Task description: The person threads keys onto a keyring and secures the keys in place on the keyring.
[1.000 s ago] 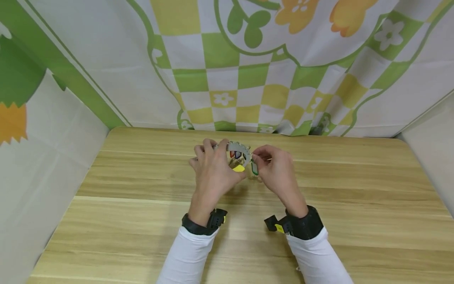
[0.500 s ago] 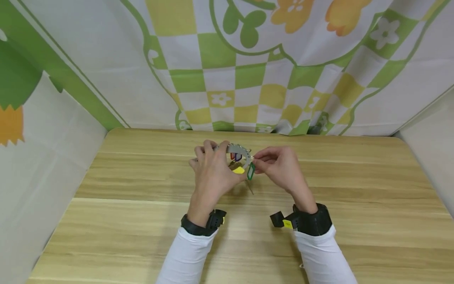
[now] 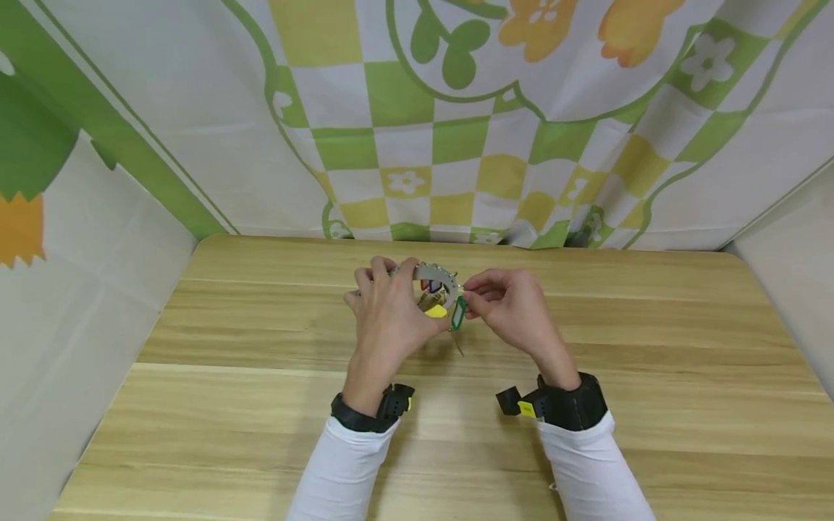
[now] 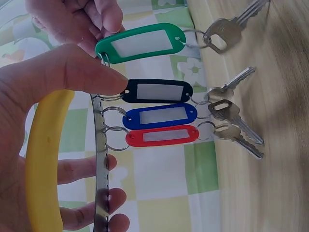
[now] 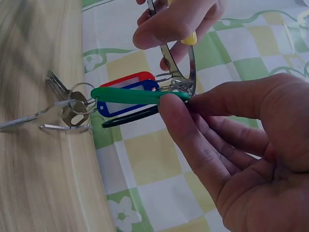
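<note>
My left hand (image 3: 391, 315) holds a large metal key ring (image 3: 441, 275) with a yellow handle (image 4: 43, 164), raised above the table. A black tag (image 4: 158, 91), a blue tag (image 4: 161, 116) and a red tag (image 4: 164, 136) hang from its perforated band on small split rings, each with a key. The left thumb lies over the black tag's ring end. My right hand (image 3: 517, 311) pinches the green key tag (image 5: 130, 95) at its ring end, against the metal band's tip. From the green tag's other end dangles a key (image 4: 227, 33). Fingertips partly hide the green tag's upper ring.
Below the hands lies a wooden table (image 3: 260, 434). A green, yellow and white patterned cloth (image 3: 404, 145) hangs behind its far edge. Both wrists wear black camera bands.
The right hand has shifted slightly right and still pinches the green tag. That tag has swung to hang tilted, with its key showing below. The left hand has hardly moved.
</note>
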A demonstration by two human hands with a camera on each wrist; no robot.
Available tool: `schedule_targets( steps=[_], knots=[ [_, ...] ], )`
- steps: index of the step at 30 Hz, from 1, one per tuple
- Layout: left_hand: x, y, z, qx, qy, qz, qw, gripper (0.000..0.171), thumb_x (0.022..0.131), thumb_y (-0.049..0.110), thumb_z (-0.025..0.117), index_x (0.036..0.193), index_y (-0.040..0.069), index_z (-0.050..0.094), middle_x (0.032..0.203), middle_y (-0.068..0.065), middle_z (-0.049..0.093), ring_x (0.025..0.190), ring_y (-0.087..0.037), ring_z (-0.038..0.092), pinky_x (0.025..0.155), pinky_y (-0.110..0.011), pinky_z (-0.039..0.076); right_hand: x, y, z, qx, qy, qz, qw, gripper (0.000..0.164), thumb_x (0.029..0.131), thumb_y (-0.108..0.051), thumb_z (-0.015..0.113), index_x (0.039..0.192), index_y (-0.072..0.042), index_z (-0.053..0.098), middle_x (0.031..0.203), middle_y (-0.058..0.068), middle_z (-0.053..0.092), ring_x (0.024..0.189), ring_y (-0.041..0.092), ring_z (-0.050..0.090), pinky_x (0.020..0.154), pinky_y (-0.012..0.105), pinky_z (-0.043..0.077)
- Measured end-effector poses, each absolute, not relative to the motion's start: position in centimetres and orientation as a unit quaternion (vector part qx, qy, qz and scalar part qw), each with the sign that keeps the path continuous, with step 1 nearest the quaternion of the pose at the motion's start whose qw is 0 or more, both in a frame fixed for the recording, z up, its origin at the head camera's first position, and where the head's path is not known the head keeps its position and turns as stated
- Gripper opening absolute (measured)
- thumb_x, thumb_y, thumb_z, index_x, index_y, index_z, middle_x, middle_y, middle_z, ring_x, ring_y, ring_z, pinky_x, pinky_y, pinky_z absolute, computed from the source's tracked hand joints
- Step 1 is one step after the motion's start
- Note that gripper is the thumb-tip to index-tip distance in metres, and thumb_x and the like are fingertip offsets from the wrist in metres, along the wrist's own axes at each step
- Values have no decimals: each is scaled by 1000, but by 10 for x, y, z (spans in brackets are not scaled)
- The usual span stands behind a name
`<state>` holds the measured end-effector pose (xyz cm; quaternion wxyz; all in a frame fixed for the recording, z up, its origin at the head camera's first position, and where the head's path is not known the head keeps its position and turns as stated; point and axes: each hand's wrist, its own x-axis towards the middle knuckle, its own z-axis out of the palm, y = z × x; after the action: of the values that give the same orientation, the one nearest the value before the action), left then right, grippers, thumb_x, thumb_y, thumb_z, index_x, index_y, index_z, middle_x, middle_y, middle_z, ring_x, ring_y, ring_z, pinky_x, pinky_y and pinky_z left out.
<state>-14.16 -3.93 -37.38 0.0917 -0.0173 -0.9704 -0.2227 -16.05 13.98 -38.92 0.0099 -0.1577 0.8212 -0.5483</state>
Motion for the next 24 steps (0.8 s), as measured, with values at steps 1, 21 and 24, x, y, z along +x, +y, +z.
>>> schedule_targets(
  steps=[1, 21, 24],
  knots=[
    [-141, -40, -374, -17, -970, -224, 92, 89, 52, 59, 77, 126, 16, 53, 119, -16, 42, 107, -38, 35, 75, -56, 30, -161, 140, -390, -161, 822, -546, 9, 9, 84, -9, 62, 91, -4, 65, 81, 6, 65, 63, 19, 63, 57, 31, 49],
    [-142, -41, -373, -18, -967, -231, 107, 87, 52, 55, 78, 125, 14, 54, 117, -16, 42, 105, -39, 36, 73, -56, 30, -161, 136, -395, -197, 842, -502, -24, 10, 86, -10, 59, 93, -7, 65, 82, 2, 64, 64, 13, 62, 56, 26, 48],
    [-142, -41, -374, -17, -967, -232, 107, 87, 52, 54, 79, 125, 14, 54, 117, -17, 43, 106, -39, 36, 74, -56, 30, -161, 135, -396, -191, 844, -501, -38, 9, 85, -10, 60, 92, -7, 65, 81, 2, 64, 64, 12, 61, 57, 25, 48]
  ],
)
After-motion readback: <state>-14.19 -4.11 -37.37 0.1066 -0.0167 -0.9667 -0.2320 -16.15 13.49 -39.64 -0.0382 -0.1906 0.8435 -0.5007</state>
